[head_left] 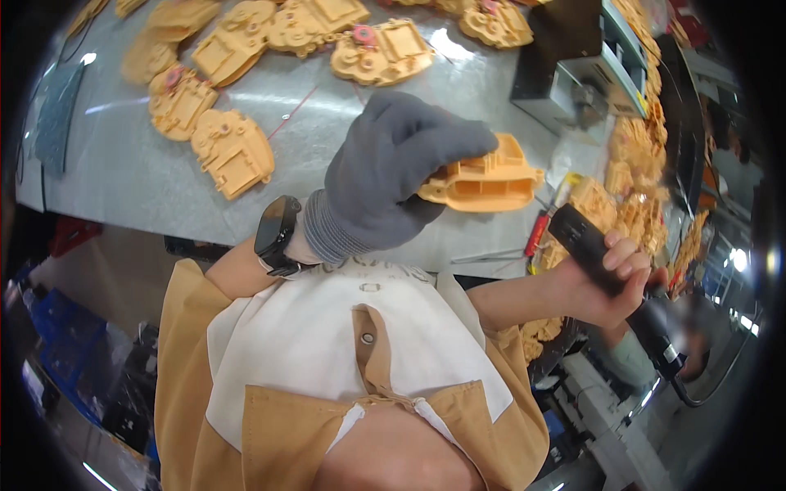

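My left hand (385, 176), in a grey glove, holds a yellow-orange plastic housing (489, 196) above the metal table. Its hollow, slotted side faces me, and my fingers cover the left part. My bare right hand (616, 282) is wrapped round a black corded handheld tool (583, 239), roughly cylindrical. The tool's blunt end points up and left, below the housing and apart from it. From its other end a black cable (696, 401) curves away at the lower right. What the tool is exactly, I cannot tell.
Several similar housings (233, 154) lie along the table's (299, 151) far and left parts. A grey box-shaped device (585, 82) stands at the back right. More orange parts (634, 213) are heaped beside it. A red-handled tool (536, 233) lies near the front edge.
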{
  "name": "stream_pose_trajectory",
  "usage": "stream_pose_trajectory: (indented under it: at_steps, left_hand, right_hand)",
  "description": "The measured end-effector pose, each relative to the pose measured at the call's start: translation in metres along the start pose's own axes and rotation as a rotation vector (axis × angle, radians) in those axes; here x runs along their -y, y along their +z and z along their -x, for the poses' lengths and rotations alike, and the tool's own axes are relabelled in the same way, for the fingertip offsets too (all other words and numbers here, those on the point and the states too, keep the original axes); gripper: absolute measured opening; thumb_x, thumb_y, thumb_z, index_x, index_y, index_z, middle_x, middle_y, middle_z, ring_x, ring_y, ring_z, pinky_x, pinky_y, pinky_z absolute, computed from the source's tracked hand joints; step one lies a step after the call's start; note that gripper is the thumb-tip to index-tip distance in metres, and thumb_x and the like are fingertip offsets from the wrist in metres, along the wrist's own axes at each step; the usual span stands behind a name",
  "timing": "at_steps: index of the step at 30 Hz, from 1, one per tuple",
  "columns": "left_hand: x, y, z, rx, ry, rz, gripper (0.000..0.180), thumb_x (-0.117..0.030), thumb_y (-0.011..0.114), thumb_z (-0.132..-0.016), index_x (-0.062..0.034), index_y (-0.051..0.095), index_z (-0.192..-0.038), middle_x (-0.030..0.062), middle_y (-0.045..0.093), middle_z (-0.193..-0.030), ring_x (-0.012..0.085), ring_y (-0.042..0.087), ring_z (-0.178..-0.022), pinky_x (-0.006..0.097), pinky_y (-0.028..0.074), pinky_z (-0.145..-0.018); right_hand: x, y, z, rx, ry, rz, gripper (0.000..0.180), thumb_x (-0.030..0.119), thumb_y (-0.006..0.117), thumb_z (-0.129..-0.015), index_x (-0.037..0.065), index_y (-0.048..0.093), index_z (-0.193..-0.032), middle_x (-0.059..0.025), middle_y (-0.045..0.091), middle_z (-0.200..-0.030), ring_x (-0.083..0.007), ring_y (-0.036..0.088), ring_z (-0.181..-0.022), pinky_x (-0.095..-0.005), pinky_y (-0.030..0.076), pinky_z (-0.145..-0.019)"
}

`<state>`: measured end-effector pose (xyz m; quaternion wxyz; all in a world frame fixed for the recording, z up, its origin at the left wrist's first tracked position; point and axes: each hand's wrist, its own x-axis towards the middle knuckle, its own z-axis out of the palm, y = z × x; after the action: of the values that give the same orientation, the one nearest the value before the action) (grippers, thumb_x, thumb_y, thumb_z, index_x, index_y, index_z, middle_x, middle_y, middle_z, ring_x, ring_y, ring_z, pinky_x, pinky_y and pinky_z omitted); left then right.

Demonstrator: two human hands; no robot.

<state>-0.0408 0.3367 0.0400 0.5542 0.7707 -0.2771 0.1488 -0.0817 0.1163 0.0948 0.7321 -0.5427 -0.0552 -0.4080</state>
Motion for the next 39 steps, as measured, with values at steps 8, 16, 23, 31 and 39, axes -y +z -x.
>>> stream_pose_trajectory:
  at_steps: [8, 16, 23, 31, 39]
  left_hand:
    - [-0.068, -0.131, 0.134, -0.922, -0.856, 0.137, 0.043, -0.014, 0.054, -0.086, 0.0052, 0.039, -0.121, 0.0146, 0.057, -0.106, 0.0221, 0.062, -0.086, 0.032, 0.052, -0.073]
    - [0.007, -0.16, 0.333, -1.505, -1.052, 0.344, 0.048, -0.022, 0.046, -0.09, -0.0042, 0.031, -0.132, 0.0164, 0.04, -0.129, 0.0244, 0.043, -0.115, 0.038, 0.037, -0.095]
    - [-0.001, -0.132, 0.092, 0.208, -0.297, -1.086, 0.058, -0.002, 0.057, -0.072, -0.011, 0.043, -0.127, 0.0147, 0.04, -0.129, 0.0311, 0.041, -0.118, 0.044, 0.026, -0.105]
    - [0.035, -0.125, 0.06, 0.552, -0.147, -0.902, 0.048, -0.017, 0.072, -0.059, -0.009, 0.05, -0.102, 0.0108, 0.047, -0.119, 0.0302, 0.047, -0.108, 0.041, 0.039, -0.089]
    - [-0.015, -0.03, 0.017, 0.267, -0.252, -0.301, 0.064, -0.03, 0.073, -0.065, -0.0073, 0.047, -0.118, 0.0125, 0.054, -0.107, 0.025, 0.058, -0.087, 0.035, 0.048, -0.071]
  right_hand:
    - [-0.022, -0.031, 0.01, 0.047, 0.059, 0.015, 0.035, 0.022, 0.042, -0.09, 0.008, 0.038, -0.121, -0.0023, 0.041, -0.064, -0.0134, 0.042, -0.054, -0.0332, 0.037, -0.061]
    - [-0.041, -0.016, 0.011, 0.067, 0.175, -0.042, 0.033, 0.022, 0.044, -0.09, 0.006, 0.043, -0.118, -0.0034, 0.04, -0.066, -0.0151, 0.042, -0.055, -0.0337, 0.038, -0.062]
    - [-0.035, -0.023, 0.009, 0.094, 0.161, -0.068, 0.033, 0.018, 0.044, -0.088, 0.004, 0.042, -0.119, -0.0031, 0.042, -0.067, -0.0151, 0.043, -0.055, -0.0357, 0.038, -0.062]
    - [-0.014, -0.042, 0.024, -0.046, 0.138, -0.001, 0.039, 0.017, 0.045, -0.086, 0.008, 0.035, -0.123, -0.0036, 0.042, -0.065, -0.0155, 0.044, -0.054, -0.0362, 0.04, -0.062]
    - [0.005, -0.063, 0.032, -0.148, 0.155, 0.056, 0.036, 0.016, 0.046, -0.085, 0.008, 0.032, -0.117, -0.0036, 0.042, -0.063, -0.0151, 0.045, -0.053, -0.0348, 0.04, -0.061]
